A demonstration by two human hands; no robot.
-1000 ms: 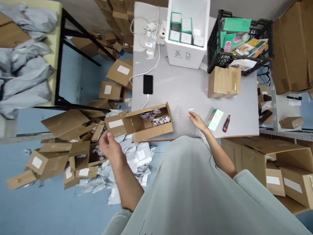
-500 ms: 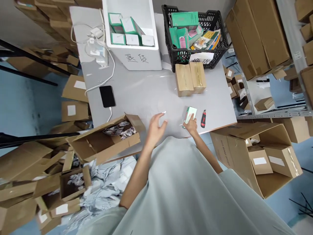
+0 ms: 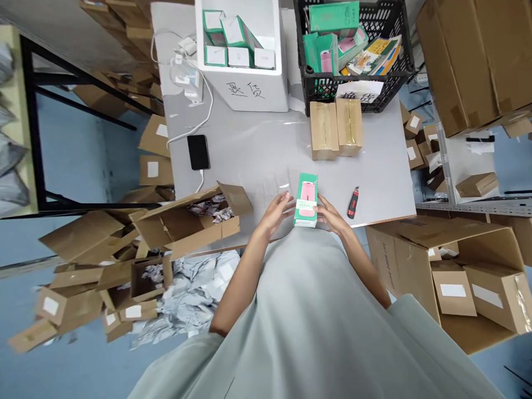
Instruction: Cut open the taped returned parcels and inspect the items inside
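Note:
A small green box (image 3: 306,185) with a pink picture and a pale label band stands at the near edge of the table, its white end towards me. My right hand (image 3: 331,216) is at its right side, fingers bent against the edge of the box. On the other side, my left hand (image 3: 276,213) is open, fingertips close to the box's left side; whether they touch it I cannot tell. A red and black utility knife (image 3: 353,203) lies just right of my right hand. Clear film or tape (image 3: 284,180) is on the table beyond my left hand.
Two taped cardboard boxes (image 3: 324,130) stand before a black crate (image 3: 305,91) of green boxes and booklets. Beside it is a white foam bin (image 3: 266,91). A phone (image 3: 198,152) and an open carton (image 3: 187,235) are left; a large carton (image 3: 399,266) is right.
The green box has moved left, before me, and now shows its pink face. My right hand moved left with it, and my left hand came nearer to the box. The view shifted left.

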